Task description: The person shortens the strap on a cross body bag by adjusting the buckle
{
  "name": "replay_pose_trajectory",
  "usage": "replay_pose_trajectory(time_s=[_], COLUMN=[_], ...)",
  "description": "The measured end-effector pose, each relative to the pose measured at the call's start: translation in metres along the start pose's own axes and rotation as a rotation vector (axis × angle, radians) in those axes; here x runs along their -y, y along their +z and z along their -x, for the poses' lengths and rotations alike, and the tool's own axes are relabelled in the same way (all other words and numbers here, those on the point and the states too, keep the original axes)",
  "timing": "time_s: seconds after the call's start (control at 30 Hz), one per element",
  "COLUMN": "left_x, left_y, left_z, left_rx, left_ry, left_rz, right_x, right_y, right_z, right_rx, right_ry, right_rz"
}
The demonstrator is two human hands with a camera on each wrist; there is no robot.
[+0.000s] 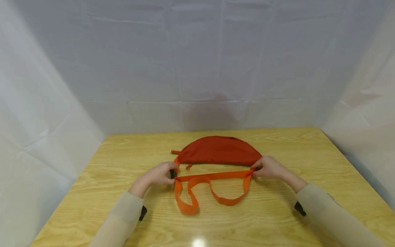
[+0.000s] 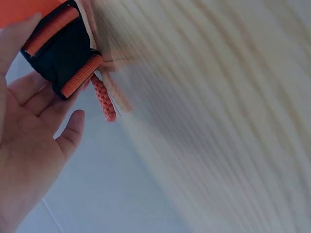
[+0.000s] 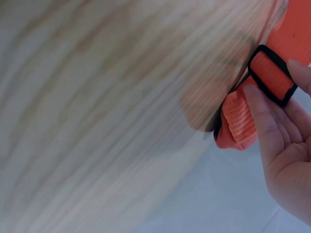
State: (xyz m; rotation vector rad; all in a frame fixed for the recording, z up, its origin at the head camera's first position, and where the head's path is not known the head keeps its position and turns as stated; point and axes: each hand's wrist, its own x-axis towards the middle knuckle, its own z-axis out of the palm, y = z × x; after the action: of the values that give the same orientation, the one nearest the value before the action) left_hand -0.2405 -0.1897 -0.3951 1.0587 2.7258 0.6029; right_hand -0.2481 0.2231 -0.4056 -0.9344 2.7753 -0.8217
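A red waist bag (image 1: 219,151) lies on the table with its curved edge away from me, its orange strap (image 1: 228,175) stretched along the near side. One loose length of strap curves in loops toward me. At the bag's left end my left hand (image 1: 160,174) holds a black side-release buckle (image 2: 60,46), thumb on one side and fingers behind it. My right hand (image 1: 269,167), by the bag's right corner, pinches the strap at a black slider (image 3: 277,60) between thumb and fingers. A braided zip cord (image 2: 103,99) dangles near the buckle.
The light wooden table (image 1: 117,164) ends at a white sheet (image 1: 148,75) behind, with more sheeting on both sides. A second braided cord (image 1: 189,166) hangs from the bag's near edge. Dark wrist-camera pieces (image 1: 300,208) show beneath the sleeves.
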Motion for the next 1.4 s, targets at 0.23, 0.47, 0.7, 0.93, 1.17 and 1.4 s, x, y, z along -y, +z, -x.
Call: replay_pose_trajectory(time_s=[0.23,0.47,0.7,0.93,1.17,1.4], left_x=[0.003,0.006,0.010,0.017,0.024,0.026], left_y=[-0.001,-0.004,-0.005,-0.007,-0.011,-0.017], left_z=[0.002,0.006,0.008,0.013,0.019,0.023], left_rx=[0.020,0.027,0.030,0.041,0.031,0.037], left_ry=[-0.043,-0.068,-0.095,-0.135,-0.147,-0.179], left_rz=[0.012,0.021,0.029,0.052,0.032,0.032], right_x=[-0.004,-0.011,-0.015,-0.020,-0.028,-0.037], right_y=[-0.004,-0.006,-0.009,-0.012,-0.016,-0.019], right_z=[0.002,0.005,0.004,0.008,0.011,0.014], right_rx=[0.022,0.030,0.042,0.042,0.023,0.056], right_ry=[0.002,-0.038,-0.035,-0.025,-0.018,-0.006], right_rz=[-0.007,0.012,0.010,-0.007,-0.012,-0.065])
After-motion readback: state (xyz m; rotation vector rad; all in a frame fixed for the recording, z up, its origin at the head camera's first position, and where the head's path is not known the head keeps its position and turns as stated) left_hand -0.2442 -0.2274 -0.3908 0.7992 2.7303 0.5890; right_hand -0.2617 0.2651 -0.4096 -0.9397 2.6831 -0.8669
